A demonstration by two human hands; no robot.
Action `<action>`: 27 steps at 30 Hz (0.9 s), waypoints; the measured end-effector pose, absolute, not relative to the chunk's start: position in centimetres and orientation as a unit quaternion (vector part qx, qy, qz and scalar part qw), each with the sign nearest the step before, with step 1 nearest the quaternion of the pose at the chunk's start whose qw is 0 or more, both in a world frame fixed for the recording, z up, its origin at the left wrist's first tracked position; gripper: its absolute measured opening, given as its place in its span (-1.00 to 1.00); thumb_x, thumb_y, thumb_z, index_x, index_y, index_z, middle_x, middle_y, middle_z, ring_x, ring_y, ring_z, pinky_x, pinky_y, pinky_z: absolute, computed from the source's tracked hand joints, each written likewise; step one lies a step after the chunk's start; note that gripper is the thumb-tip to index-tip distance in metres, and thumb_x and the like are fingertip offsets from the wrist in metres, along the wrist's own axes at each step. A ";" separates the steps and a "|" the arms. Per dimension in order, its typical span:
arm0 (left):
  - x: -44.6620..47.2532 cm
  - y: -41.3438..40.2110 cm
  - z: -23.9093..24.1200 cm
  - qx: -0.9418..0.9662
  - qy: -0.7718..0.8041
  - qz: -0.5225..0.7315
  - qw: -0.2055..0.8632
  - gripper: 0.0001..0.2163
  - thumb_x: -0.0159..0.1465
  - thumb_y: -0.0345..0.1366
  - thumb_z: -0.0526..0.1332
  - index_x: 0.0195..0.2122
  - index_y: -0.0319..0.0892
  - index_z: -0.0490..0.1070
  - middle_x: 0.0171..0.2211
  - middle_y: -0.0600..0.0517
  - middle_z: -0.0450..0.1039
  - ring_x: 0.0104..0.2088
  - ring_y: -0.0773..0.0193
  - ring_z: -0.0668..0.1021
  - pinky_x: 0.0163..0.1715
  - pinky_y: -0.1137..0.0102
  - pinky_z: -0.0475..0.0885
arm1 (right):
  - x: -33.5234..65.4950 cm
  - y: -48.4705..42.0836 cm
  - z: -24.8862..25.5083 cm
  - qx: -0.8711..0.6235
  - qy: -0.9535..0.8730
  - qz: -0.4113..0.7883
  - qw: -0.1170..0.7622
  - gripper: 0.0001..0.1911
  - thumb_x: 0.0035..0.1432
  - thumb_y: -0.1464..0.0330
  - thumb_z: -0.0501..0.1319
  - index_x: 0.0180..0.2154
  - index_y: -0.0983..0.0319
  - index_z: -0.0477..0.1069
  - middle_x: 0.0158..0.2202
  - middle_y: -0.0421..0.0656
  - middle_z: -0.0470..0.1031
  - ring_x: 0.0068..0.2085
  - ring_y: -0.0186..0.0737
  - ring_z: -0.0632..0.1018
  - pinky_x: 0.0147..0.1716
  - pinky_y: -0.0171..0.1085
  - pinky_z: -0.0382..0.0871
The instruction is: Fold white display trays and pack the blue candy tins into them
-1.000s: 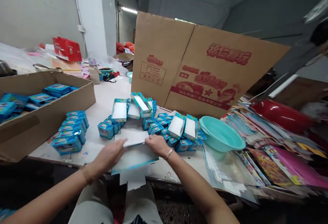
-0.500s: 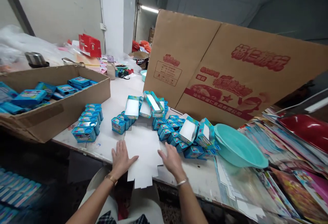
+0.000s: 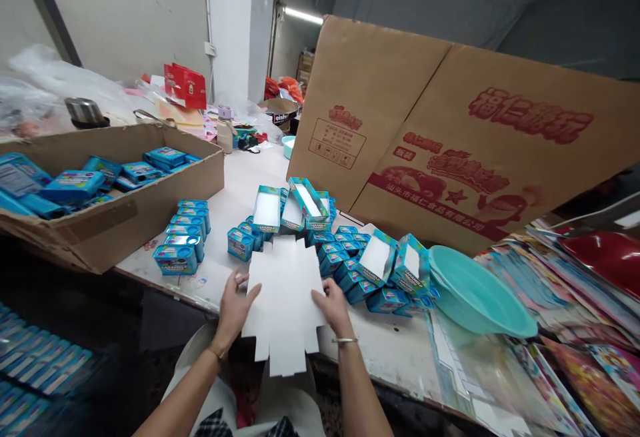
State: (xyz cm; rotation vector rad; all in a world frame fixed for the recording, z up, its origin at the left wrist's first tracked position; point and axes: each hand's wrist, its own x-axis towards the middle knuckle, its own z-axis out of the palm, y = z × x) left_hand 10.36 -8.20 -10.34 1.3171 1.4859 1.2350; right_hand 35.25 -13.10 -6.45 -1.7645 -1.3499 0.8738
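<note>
A flat white die-cut carton blank (image 3: 286,297) is held up off the table's near edge, its plain side toward me. My left hand (image 3: 234,307) grips its left edge, thumb on top. My right hand (image 3: 332,305), a bangle on the wrist, grips its right edge. Just beyond the blank lie several small blue boxes (image 3: 240,242), some folded shut and some open with white insides (image 3: 267,209).
A cardboard tray (image 3: 125,214) of blue boxes stands at the left. A big printed cardboard sheet (image 3: 450,137) leans behind the boxes. A teal basin (image 3: 475,294) and stacked colourful sheets (image 3: 575,277) lie at the right. Clutter fills the far table.
The blank lay flat on the table under both palms; now both hands grip its side edges and have lifted it. The camera has shifted slightly left.
</note>
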 end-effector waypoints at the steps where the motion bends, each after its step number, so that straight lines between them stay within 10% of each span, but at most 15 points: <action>1: 9.7 -7.7 -9.4 0.474 0.564 0.503 0.452 -0.22 0.14 -0.01 0.27 0.29 -0.23 0.00 0.05 -0.24 0.44 0.04 0.00 0.52 0.08 0.07 0.38 | 36.0 -13.7 -6.0 -0.630 -0.510 0.422 0.406 -0.69 0.10 0.19 0.17 -0.14 0.21 0.34 -0.26 -0.06 0.53 -0.24 -0.02 0.55 -0.23 -0.08 0.45; 5: 8.5 -6.3 -6.6 0.419 0.427 0.395 0.697 -0.29 0.03 -0.10 0.35 0.17 -0.25 0.19 -0.14 -0.16 0.56 -0.22 0.03 0.62 -0.20 0.17 0.53 | 37.7 -15.8 -5.3 -0.436 -0.477 0.623 0.442 -0.36 -0.08 0.22 0.37 0.07 0.16 0.31 -0.04 -0.06 0.52 -0.12 -0.02 0.56 -0.12 -0.06 0.43; 10: 10.6 -6.6 -6.6 0.409 0.382 0.309 0.769 -0.39 0.00 -0.19 0.26 0.12 -0.20 0.27 -0.18 -0.15 0.59 -0.26 0.02 0.64 -0.28 0.20 0.53 | 37.2 -14.1 -6.5 -0.453 -0.413 0.589 0.527 -0.22 0.06 0.12 0.21 0.27 0.12 0.04 0.15 -0.03 0.40 -0.01 0.00 0.55 -0.04 -0.02 0.41; 18: 12.2 -7.3 -6.4 0.502 0.378 0.354 0.692 -0.35 0.27 0.11 -0.19 0.22 -0.21 0.19 -0.08 -0.15 0.54 -0.18 0.07 0.62 -0.19 0.21 0.51 | 35.2 -10.6 -8.5 -0.552 -0.420 0.494 0.525 -0.41 0.20 0.24 -0.27 0.21 0.27 0.06 0.23 0.08 0.30 0.10 -0.01 0.48 -0.06 0.00 0.43; 27: 16.9 -2.8 -9.6 0.586 0.465 0.417 0.517 -0.59 0.25 -0.01 0.01 -0.10 -0.23 0.38 -0.11 -0.10 0.48 -0.02 0.11 0.50 0.01 0.26 0.39 | 31.2 -7.2 -10.8 -0.649 -0.364 0.356 0.565 -0.56 0.15 0.14 -0.08 -0.10 0.27 0.33 -0.01 0.05 0.44 0.10 -0.04 0.43 0.10 -0.05 0.30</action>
